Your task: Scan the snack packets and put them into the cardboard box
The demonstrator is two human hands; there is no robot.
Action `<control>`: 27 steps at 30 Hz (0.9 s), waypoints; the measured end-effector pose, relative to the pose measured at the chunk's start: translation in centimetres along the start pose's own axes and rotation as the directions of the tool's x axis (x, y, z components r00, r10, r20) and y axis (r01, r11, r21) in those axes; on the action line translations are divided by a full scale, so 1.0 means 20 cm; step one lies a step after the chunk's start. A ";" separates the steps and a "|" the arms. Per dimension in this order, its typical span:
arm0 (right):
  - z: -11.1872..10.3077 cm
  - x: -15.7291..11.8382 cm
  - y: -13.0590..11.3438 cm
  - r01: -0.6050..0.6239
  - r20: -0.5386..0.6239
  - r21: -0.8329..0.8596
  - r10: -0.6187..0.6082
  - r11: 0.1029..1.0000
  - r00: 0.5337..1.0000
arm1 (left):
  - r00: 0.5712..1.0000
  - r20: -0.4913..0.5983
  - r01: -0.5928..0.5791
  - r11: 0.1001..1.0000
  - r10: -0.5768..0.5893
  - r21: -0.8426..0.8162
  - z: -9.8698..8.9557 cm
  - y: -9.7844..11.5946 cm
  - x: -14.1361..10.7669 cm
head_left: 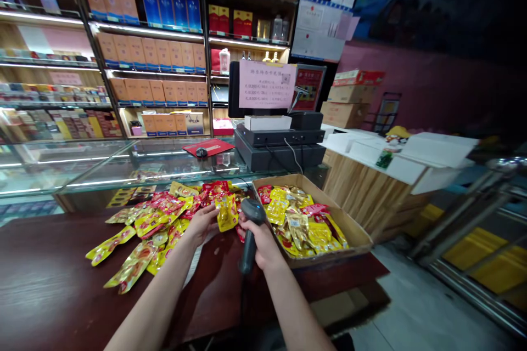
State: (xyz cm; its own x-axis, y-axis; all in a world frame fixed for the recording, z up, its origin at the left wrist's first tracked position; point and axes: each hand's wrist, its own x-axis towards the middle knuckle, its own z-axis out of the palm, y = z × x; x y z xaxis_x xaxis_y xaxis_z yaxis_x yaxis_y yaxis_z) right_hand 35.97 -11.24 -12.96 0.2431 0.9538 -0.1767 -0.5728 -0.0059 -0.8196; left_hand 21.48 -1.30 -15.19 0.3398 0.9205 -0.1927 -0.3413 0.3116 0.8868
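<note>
The left hand (205, 224) pinches a yellow packet (226, 214) over the tabletop (45, 263); the right hand (262, 240) is wrapped on a scanner (248, 249) beside it. Scanning seems in hand; the next move probably needs steady aim.

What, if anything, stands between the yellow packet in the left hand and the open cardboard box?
The black scanner and the right hand holding it stand in between, just right of the yellow packet and left of the cardboard box. The box's open top has no lid across it.
</note>
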 end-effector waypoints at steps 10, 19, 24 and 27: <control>0.13 -0.09 -0.06 0.026 0.132 -0.309 0.016 0.951 0.991 | 0.990 0.141 -0.001 0.998 0.009 -0.055 -0.04 0.01 -0.01; 0.15 -0.09 -0.03 0.006 0.146 -0.403 0.058 0.915 0.988 | 0.988 0.153 0.029 0.999 -0.026 -0.016 -0.01 -0.01 -0.01; 0.15 -0.11 -0.03 -0.011 0.153 -0.419 0.082 0.908 0.985 | 0.988 0.140 0.056 0.998 -0.059 0.026 0.01 0.00 -0.02; 0.14 -0.11 -0.03 -0.015 0.151 -0.416 0.086 0.909 0.985 | 0.990 0.117 0.071 0.997 -0.075 0.035 0.02 0.00 -0.03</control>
State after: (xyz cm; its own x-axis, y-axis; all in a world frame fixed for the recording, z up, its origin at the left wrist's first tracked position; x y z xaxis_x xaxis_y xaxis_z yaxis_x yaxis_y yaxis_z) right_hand 33.52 -12.52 -10.49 0.0717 0.9842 -0.1621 -0.1985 -0.1452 -0.9693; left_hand 21.64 -1.90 -14.85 0.4647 0.8607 -0.2077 -0.2850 0.3675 0.8853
